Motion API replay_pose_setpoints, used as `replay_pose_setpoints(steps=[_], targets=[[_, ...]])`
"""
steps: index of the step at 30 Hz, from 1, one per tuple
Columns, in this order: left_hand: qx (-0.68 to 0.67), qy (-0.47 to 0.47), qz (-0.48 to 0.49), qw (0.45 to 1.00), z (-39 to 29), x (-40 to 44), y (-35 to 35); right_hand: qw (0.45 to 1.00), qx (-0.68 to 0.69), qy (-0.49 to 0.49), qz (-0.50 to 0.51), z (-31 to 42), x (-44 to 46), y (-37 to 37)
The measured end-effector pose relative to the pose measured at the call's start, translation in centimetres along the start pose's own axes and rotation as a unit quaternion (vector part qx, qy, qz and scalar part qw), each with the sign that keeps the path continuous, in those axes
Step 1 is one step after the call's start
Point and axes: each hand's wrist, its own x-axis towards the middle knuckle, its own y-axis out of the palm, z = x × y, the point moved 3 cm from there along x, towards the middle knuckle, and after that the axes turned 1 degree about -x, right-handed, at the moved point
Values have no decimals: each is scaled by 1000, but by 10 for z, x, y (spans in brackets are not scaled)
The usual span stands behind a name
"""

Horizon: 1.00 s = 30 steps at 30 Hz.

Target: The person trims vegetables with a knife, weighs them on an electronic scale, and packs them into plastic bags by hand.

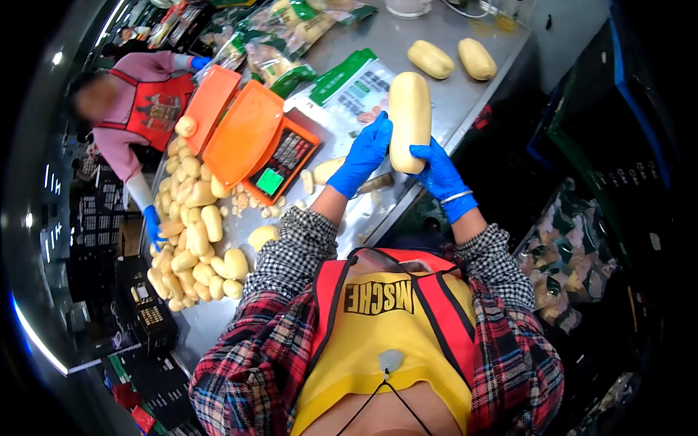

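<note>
A thick, pale yellow peeled lotus root point(410, 120) is held up in front of me between both blue-gloved hands. My left hand point(367, 154) presses against its left side, fingers closed along it. At the lower right end my right hand point(440, 176) grips it, thumb across the front and the other fingers hidden behind. Below my left hand, another lotus root point(329, 171) lies on the metal table, partly covered by that hand. Green-and-white printed packaging bags point(358, 89) lie flat just beyond my left hand.
An orange scale point(251, 138) stands on the metal table point(465, 94), beside a pile of lotus roots point(190, 236). Two lotus roots point(430, 59) rest near the far edge. Filled bags point(280, 54) lie at the back. A co-worker point(138, 109) reaches toward the pile. Bagged goods point(571, 251) are at right.
</note>
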Motion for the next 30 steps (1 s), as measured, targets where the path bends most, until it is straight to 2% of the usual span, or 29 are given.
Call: replay_pose_setpoints(steps=[2,3,4,6,7,8,13,16,17,20,21,23,25,26,27,28,30], targets=[[132,-11,-58,989,-15,4,19,998,13,-54,-12,11,-2,-21],[302,54,-55,950,17,14,16,996,17,-81,-17,19,-3,-31],[434,44,-63,898,28,13,14,995,46,-91,-19,29,-10,-24],[545,21,1,838,5,9,28,992,24,-121,-20,40,-14,-34],[560,-18,56,826,8,13,29,993,28,-117,-22,45,-18,-37],[540,10,50,840,18,15,27,993,32,-112,-21,50,-19,-40],[546,47,-8,836,37,11,6,998,41,-52,-20,47,-9,-52],[572,0,-16,820,33,17,3,999,20,-20,-26,41,-4,-53],[544,-62,-33,836,23,20,3,1000,5,-15,-23,40,-2,-49],[426,-76,-104,895,18,26,-13,1000,-21,21,-6,37,1,-23],[362,-147,-114,914,21,29,-15,999,-30,29,3,36,3,-20],[240,-167,-102,951,81,37,-26,997,-40,55,24,32,10,-17],[117,-215,-115,963,82,36,-35,997,-71,38,11,21,17,-32],[52,-251,-127,958,62,34,-30,996,-84,17,18,17,19,-38],[-142,-231,-172,947,59,33,-25,998,-61,-1,31,19,13,-32],[-27,-200,-148,968,74,37,-31,998,-36,-21,40,24,7,-24],[160,-231,-121,952,0,32,-28,993,-44,-91,66,38,0,-6]])
